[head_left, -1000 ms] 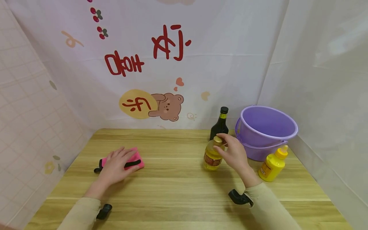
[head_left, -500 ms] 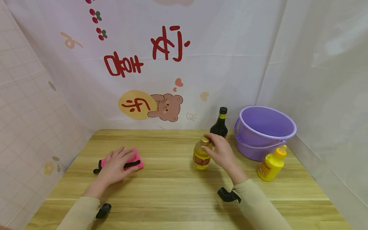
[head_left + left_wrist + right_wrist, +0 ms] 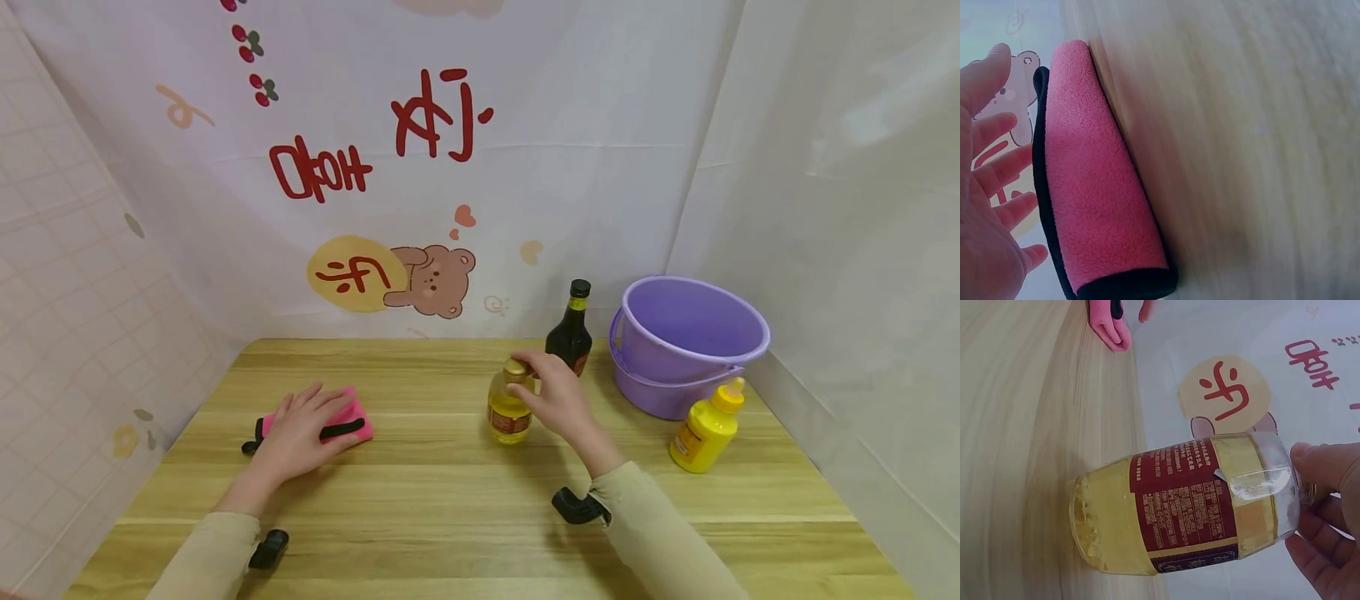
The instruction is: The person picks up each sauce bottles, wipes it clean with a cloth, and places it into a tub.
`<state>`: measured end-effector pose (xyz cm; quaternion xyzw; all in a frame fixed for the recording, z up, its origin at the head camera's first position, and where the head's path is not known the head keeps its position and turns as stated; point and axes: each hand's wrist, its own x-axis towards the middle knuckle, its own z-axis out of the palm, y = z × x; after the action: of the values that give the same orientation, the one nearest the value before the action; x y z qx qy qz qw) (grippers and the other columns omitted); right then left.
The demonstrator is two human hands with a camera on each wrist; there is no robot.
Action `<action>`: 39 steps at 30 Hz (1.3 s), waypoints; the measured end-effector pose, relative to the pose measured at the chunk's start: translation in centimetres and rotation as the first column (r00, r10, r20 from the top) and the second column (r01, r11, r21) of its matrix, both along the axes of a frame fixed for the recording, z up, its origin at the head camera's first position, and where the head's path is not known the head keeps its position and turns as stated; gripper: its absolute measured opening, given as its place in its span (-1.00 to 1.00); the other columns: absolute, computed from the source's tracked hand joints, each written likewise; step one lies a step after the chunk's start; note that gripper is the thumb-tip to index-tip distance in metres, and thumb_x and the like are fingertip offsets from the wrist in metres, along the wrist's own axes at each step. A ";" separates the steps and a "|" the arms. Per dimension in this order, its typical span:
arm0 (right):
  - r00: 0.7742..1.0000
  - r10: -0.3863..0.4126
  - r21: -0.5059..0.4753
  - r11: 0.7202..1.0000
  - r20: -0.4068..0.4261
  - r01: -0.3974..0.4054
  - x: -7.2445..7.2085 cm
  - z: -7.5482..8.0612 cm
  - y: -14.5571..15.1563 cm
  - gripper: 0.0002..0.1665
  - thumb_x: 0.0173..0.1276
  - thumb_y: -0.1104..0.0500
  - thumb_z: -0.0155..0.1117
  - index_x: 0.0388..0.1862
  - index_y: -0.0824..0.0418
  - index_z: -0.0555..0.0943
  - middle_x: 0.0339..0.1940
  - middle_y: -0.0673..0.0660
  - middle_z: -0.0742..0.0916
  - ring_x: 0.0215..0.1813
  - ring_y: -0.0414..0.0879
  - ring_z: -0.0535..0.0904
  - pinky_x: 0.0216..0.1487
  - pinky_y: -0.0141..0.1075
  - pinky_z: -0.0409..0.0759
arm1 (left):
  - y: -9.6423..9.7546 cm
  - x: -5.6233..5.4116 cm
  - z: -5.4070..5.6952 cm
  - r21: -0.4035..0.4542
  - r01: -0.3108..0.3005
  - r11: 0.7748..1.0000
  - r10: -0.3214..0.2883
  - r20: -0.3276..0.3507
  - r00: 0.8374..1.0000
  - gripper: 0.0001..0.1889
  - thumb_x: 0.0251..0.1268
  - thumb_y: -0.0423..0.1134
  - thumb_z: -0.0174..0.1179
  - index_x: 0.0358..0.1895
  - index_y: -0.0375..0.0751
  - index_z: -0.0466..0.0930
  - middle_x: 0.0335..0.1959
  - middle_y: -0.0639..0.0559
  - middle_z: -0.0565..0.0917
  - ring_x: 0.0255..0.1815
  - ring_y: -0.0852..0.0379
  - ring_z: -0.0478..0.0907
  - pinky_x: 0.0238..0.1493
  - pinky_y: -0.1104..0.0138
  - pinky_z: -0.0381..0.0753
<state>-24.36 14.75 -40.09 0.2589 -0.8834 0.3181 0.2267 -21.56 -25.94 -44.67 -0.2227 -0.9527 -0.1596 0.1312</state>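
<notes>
My right hand (image 3: pixel 558 398) grips a bottle of yellow oil (image 3: pixel 508 415) at its neck, just under the gold cap. The bottle is upright near the middle of the table, its base at or close over the wood. A dark red label (image 3: pixel 1185 500) wraps its side in the right wrist view. On the left, my left hand (image 3: pixel 298 429) lies over a folded pink cloth (image 3: pixel 354 410) with black edging, partly covering it. In the left wrist view the fingers of that hand stay loosely extended along the cloth's edge, not curled round it.
Behind my right hand stands a dark bottle (image 3: pixel 567 336) with a black cap. A purple bucket (image 3: pixel 651 350) is at the back right, and a yellow squeeze bottle (image 3: pixel 703 435) stands in front of it. A printed white curtain (image 3: pixel 600 192) borders the wooden table (image 3: pixel 450 517).
My right hand has carried the oil bottle leftward, away from the bucket and the dark bottle, slowing lately. The left hand and the pink cloth have stayed in place.
</notes>
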 end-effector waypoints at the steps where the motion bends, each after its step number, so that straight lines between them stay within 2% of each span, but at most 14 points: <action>1: 1.000 0.006 -0.002 1.000 -0.003 -0.006 0.0 0.0 -0.1 -0.45 0.17 0.24 0.53 0.14 0.32 0.59 -0.07 0.16 0.72 -0.06 0.05 0.59 -0.06 -0.12 0.62 | 0.0 0.0 0.0 0.003 0.000 1.000 0.000 0.005 1.000 -0.29 0.18 0.09 0.38 0.35 -0.18 0.49 0.27 -0.19 0.53 0.43 -0.37 0.16 0.29 -0.43 -0.06; 13: 0.998 0.062 -0.004 0.998 0.008 -0.062 -0.1 0.0 -1.3 -0.46 0.18 0.26 0.52 0.14 0.32 0.59 -0.01 0.17 0.71 -0.01 0.03 0.60 -0.02 -0.13 0.64 | -0.5 -0.2 -0.2 0.017 -0.005 1.000 0.004 0.040 0.999 -0.31 0.21 0.13 0.34 0.31 -0.22 0.52 0.27 -0.17 0.54 0.44 -0.34 0.16 0.30 -0.41 -0.09; 21: 0.997 0.055 0.009 0.998 0.045 -0.055 -0.1 -0.2 -2.0 -0.47 0.20 0.25 0.51 0.15 0.28 0.59 0.02 0.15 0.70 0.01 0.00 0.60 0.00 -0.16 0.64 | -0.5 -0.4 -0.4 0.015 0.010 1.000 -0.011 0.043 0.999 -0.37 0.21 0.11 0.35 0.23 -0.24 0.60 0.31 -0.14 0.52 0.43 -0.36 0.16 0.30 -0.42 -0.09; 27: 0.998 0.049 0.018 0.999 0.026 -0.050 -0.1 -0.4 -2.2 -0.49 0.19 0.23 0.52 0.13 0.25 0.60 -0.01 0.13 0.71 -0.02 -0.01 0.60 -0.03 -0.17 0.64 | -0.7 -0.6 -0.6 0.013 0.017 1.000 -0.018 0.055 0.998 -0.40 0.22 0.10 0.35 0.21 -0.23 0.61 0.30 -0.15 0.52 0.42 -0.39 0.17 0.29 -0.42 -0.09; 39: 0.997 0.044 0.005 0.999 0.064 -0.044 0.0 -0.5 -2.2 -0.48 0.19 0.24 0.51 0.14 0.24 0.60 0.02 0.12 0.70 -0.02 -0.03 0.59 -0.06 -0.20 0.65 | -1.4 -1.6 -1.1 0.023 0.037 0.999 -0.039 0.104 0.994 -0.39 0.22 0.18 0.32 0.21 -0.15 0.64 0.26 -0.14 0.56 0.42 -0.37 0.19 0.32 -0.39 -0.09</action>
<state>-24.33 12.54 -40.62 0.2689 -0.8853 0.3282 0.1905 -23.12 -27.34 -45.77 -0.2306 -0.9522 -0.1836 0.0803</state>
